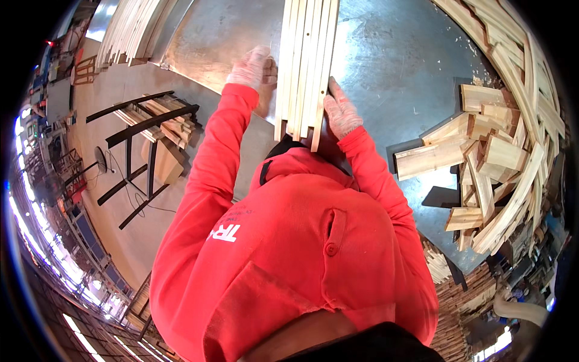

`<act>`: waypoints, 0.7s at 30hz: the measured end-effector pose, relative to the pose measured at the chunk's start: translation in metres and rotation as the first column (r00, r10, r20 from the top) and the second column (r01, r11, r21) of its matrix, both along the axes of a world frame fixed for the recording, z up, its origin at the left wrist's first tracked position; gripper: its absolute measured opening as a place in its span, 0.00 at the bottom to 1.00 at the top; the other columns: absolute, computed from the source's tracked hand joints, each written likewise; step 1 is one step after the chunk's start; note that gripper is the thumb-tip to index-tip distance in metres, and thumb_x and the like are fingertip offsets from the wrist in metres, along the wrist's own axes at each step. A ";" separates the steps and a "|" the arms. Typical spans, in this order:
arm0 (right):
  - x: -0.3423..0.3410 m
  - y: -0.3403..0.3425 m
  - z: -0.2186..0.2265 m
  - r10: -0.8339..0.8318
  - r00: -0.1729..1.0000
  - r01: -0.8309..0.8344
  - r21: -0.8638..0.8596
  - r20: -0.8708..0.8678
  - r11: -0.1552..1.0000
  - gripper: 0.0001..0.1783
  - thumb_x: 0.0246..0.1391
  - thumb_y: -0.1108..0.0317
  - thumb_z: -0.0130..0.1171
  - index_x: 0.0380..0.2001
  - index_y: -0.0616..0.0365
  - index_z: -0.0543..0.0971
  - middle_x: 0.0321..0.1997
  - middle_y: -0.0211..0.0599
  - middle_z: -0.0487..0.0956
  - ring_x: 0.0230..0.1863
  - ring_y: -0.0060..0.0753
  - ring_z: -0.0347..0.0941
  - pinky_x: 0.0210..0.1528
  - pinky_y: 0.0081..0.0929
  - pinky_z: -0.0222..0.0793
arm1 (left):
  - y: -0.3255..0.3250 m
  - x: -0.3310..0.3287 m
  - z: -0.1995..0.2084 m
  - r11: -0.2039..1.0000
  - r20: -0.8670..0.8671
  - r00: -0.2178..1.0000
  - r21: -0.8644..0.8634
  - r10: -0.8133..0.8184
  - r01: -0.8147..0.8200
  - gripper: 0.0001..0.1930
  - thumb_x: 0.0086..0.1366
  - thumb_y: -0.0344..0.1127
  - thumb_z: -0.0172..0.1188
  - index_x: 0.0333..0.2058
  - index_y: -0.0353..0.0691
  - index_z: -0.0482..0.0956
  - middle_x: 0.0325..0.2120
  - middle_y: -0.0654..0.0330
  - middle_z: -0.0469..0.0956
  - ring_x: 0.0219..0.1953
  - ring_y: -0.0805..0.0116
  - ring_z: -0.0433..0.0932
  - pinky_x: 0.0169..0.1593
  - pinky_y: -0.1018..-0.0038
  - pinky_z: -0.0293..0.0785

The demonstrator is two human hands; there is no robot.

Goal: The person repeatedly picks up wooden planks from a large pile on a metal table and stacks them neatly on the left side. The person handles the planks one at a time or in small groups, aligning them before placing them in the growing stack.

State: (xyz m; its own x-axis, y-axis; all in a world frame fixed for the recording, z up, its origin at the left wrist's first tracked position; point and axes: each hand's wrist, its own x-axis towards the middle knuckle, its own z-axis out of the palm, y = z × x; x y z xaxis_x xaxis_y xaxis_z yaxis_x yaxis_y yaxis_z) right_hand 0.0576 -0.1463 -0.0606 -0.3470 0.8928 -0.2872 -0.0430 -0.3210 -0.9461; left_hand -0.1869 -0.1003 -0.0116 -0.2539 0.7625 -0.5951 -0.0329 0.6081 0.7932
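A bundle of several long, pale wooden strips lies side by side on the metal table, running from the top edge of the view toward my chest. Their near ends are uneven, and small dark knots mark a few of them. To the left of the bundle is my left hand, slightly blurred, its fingers apart and a small gap between it and the wood. My right hand rests along the bundle's right side near the close end, fingers stretched forward. It seems to touch the outer strip. Both hands look covered in pale gloves.
Short wood blocks and long curved-looking strips pile up on the right of the metal table. More strips are stacked at far left. A black metal stand holding wood pieces stands on the floor at left.
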 end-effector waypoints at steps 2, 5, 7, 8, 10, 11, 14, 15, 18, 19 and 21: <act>-0.005 -0.005 -0.006 0.080 0.996 -0.079 -0.030 0.049 0.996 0.34 0.63 0.65 0.49 0.69 0.63 0.54 0.67 0.48 0.64 0.67 0.38 0.60 0.67 0.27 0.54 | 0.007 0.025 0.007 0.984 -0.402 0.898 -0.067 -0.178 0.165 0.41 0.59 0.59 0.59 0.64 0.40 0.60 0.56 0.47 0.68 0.50 0.54 0.74 0.51 0.61 0.72; -0.026 0.013 0.011 0.307 0.805 -0.406 0.095 0.507 0.909 0.33 0.59 0.68 0.48 0.67 0.59 0.57 0.67 0.53 0.64 0.69 0.50 0.57 0.68 0.30 0.54 | 0.015 0.093 0.044 0.896 -0.870 0.252 -0.361 -0.424 0.260 0.62 0.44 0.64 0.68 0.69 0.44 0.40 0.68 0.40 0.41 0.65 0.44 0.56 0.62 0.49 0.57; -0.048 0.022 0.013 0.299 0.800 -0.440 0.169 0.520 0.882 0.36 0.57 0.63 0.48 0.68 0.55 0.55 0.66 0.55 0.63 0.64 0.56 0.61 0.65 0.37 0.60 | 0.033 0.078 0.057 0.898 -0.831 0.343 -0.417 -0.438 0.137 0.60 0.44 0.60 0.69 0.69 0.46 0.43 0.67 0.42 0.47 0.65 0.44 0.57 0.62 0.48 0.57; -0.049 0.028 0.016 0.314 0.783 -0.459 0.157 0.537 0.874 0.33 0.58 0.62 0.48 0.67 0.56 0.58 0.66 0.54 0.64 0.64 0.54 0.62 0.65 0.36 0.60 | 0.040 0.071 0.060 0.900 -0.834 0.340 -0.410 -0.436 0.147 0.59 0.44 0.59 0.69 0.69 0.46 0.44 0.66 0.43 0.49 0.64 0.45 0.57 0.62 0.50 0.58; -0.056 0.038 0.065 0.437 0.740 -0.518 0.018 0.512 0.855 0.32 0.59 0.62 0.48 0.66 0.56 0.61 0.64 0.53 0.66 0.64 0.53 0.63 0.66 0.35 0.60 | 0.043 0.044 0.061 0.899 -0.833 0.340 -0.414 -0.436 0.140 0.57 0.44 0.57 0.70 0.68 0.47 0.46 0.63 0.44 0.54 0.64 0.46 0.57 0.62 0.54 0.60; -0.059 0.044 0.081 0.493 0.717 -0.549 -0.037 0.493 0.835 0.31 0.59 0.61 0.48 0.65 0.57 0.62 0.64 0.53 0.67 0.64 0.53 0.64 0.66 0.35 0.60 | 0.048 0.026 0.062 0.914 -0.851 0.333 -0.378 -0.407 0.150 0.56 0.45 0.56 0.70 0.68 0.47 0.46 0.63 0.45 0.55 0.64 0.45 0.58 0.62 0.54 0.60; -0.053 0.035 0.077 0.399 0.729 -0.453 -0.044 0.556 0.890 0.29 0.61 0.59 0.49 0.63 0.59 0.65 0.62 0.54 0.69 0.64 0.49 0.65 0.67 0.34 0.58 | 0.061 -0.039 0.051 0.942 -0.902 0.297 -0.256 -0.313 0.215 0.53 0.45 0.53 0.68 0.67 0.47 0.49 0.59 0.45 0.61 0.62 0.44 0.61 0.62 0.55 0.61; -0.044 0.027 0.059 0.361 0.771 -0.392 -0.055 0.524 0.918 0.29 0.61 0.59 0.49 0.63 0.60 0.65 0.63 0.53 0.69 0.64 0.49 0.65 0.67 0.33 0.58 | 0.067 -0.063 0.056 0.942 -0.906 0.283 -0.261 -0.315 0.213 0.53 0.45 0.54 0.67 0.67 0.46 0.50 0.59 0.45 0.62 0.62 0.45 0.61 0.63 0.56 0.61; -0.028 0.009 0.011 0.188 0.908 -0.162 -0.099 0.375 0.982 0.28 0.62 0.59 0.49 0.63 0.59 0.66 0.64 0.52 0.68 0.64 0.48 0.65 0.67 0.31 0.57 | 0.084 -0.139 0.063 0.940 -0.919 0.229 -0.282 -0.322 0.190 0.51 0.45 0.57 0.65 0.66 0.44 0.54 0.60 0.46 0.62 0.63 0.47 0.62 0.64 0.59 0.61; -0.027 0.007 0.006 0.112 0.943 -0.076 -0.124 0.314 0.989 0.28 0.62 0.59 0.49 0.63 0.58 0.66 0.64 0.52 0.68 0.64 0.48 0.65 0.67 0.31 0.57 | 0.091 -0.166 0.065 0.941 -0.928 0.193 -0.288 -0.320 0.175 0.50 0.45 0.57 0.64 0.66 0.44 0.55 0.60 0.46 0.62 0.63 0.49 0.62 0.64 0.60 0.61; -0.030 0.007 -0.004 0.049 0.958 0.008 -0.197 0.282 0.980 0.27 0.62 0.58 0.49 0.63 0.54 0.66 0.64 0.50 0.68 0.64 0.46 0.65 0.67 0.30 0.57 | 0.106 -0.217 0.070 0.933 -0.928 0.121 -0.335 -0.351 0.134 0.52 0.45 0.56 0.64 0.67 0.45 0.51 0.60 0.44 0.62 0.63 0.48 0.63 0.65 0.62 0.60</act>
